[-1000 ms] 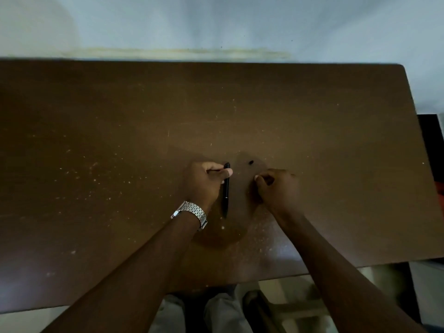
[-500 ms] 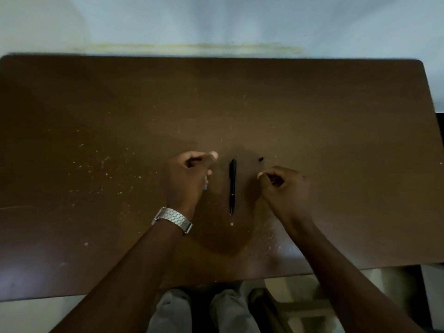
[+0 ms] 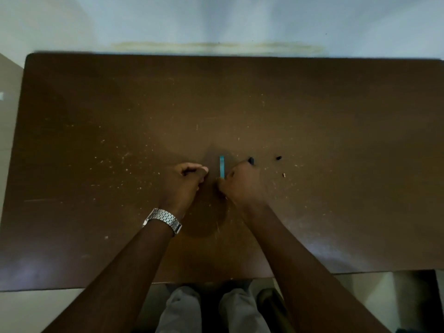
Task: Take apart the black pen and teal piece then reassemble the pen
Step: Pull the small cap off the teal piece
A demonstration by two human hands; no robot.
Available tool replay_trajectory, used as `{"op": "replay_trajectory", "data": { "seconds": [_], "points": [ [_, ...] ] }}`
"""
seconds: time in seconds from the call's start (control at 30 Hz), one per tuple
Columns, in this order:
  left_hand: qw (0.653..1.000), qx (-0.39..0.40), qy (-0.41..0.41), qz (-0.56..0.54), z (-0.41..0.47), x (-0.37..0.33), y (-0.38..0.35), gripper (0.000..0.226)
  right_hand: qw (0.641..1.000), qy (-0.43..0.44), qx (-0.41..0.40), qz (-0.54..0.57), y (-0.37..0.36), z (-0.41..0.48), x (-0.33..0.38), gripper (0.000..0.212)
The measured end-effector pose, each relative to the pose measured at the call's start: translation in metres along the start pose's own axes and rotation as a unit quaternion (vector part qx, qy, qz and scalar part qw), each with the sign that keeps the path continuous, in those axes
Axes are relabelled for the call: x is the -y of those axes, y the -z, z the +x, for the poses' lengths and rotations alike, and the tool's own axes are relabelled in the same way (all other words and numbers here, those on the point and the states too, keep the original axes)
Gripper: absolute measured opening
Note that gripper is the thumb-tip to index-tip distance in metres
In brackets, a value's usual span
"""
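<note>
The teal piece lies on the brown table, pointing away from me, between my two hands. My right hand is closed just right of it, and a black end of the pen sticks out above its knuckles; the rest of the pen is hidden in the fist. The thumb of that hand sits at the teal piece's near end. My left hand, with a metal watch on its wrist, is curled into a fist left of the teal piece, and nothing shows in it.
A small black part and a tiny tan bit lie on the table to the right of my right hand. The table's near edge runs just above my knees. A pale wall stands behind the far edge.
The teal piece left my left hand and now lies on the table. The black pen is gone from the table; my right hand moved left and closed on it.
</note>
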State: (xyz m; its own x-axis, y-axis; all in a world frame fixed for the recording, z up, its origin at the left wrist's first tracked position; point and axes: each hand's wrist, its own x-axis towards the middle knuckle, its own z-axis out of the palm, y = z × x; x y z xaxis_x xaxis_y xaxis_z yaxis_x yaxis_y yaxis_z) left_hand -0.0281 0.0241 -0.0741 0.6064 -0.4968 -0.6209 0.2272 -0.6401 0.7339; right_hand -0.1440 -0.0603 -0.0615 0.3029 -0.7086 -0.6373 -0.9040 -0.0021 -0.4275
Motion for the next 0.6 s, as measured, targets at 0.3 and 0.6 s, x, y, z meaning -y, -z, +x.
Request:
{"op": "replay_trajectory", "data": {
  "seconds": [0.3,0.6],
  "points": [
    [0.996,0.059,0.046,-0.057,-0.008,-0.008,-0.018,0.004,0.989,0.066,-0.037,0.128,0.011,-0.035,-0.004,0.026],
    [0.988,0.101,0.033,-0.115,-0.025,-0.025,-0.007,0.008,0.941,0.020,0.050,0.334,0.050,-0.015,0.007,0.007]
  ]
}}
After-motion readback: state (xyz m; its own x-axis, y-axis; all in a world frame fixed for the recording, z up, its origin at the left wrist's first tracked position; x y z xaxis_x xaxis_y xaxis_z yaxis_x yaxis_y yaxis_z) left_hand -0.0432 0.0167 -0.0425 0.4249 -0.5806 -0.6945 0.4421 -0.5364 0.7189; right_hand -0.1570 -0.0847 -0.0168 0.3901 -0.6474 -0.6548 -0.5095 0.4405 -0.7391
